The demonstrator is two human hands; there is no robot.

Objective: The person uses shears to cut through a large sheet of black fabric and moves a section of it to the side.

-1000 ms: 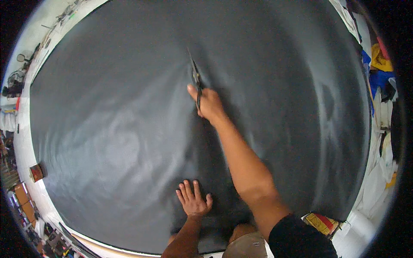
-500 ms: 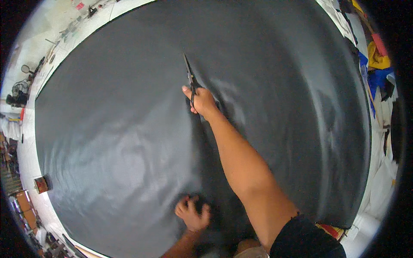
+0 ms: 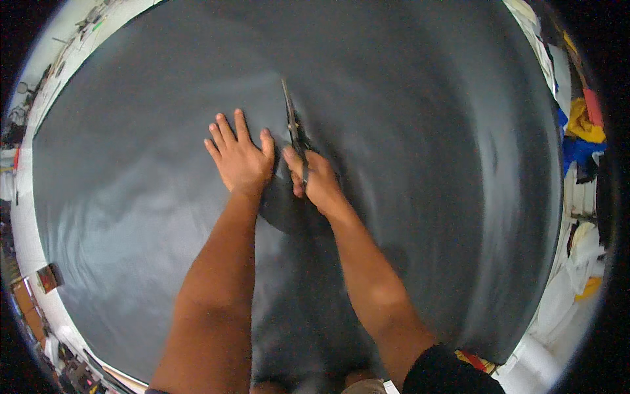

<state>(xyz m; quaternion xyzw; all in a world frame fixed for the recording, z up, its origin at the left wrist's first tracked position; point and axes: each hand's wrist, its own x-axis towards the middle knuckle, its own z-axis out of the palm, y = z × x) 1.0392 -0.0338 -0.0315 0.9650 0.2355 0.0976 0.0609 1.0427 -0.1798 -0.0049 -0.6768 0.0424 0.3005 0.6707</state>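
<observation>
A wide sheet of dark grey, leather-like material (image 3: 394, 111) lies spread over the table, glossy where light falls on it. My right hand (image 3: 316, 178) is closed round the handles of a pair of scissors (image 3: 291, 115), whose blades point away from me over the sheet. The blades look nearly together, and whether the material lies between them I cannot make out. Just left of the scissors, my left hand (image 3: 243, 156) rests flat on the sheet with its fingers spread. A curved fold or shadow shows in the sheet below the two hands.
A small brown block (image 3: 48, 278) sits at the sheet's left edge. The pale table border (image 3: 27, 230) shows along that side. Yellow cloth (image 3: 584, 123) and blue cloth (image 3: 581, 152) lie at the far right, with white bundles (image 3: 548, 305) nearer me.
My left hand has moved from near my body far forward, onto the sheet beside the scissors. My right hand has come slightly back toward me, still holding the scissors.
</observation>
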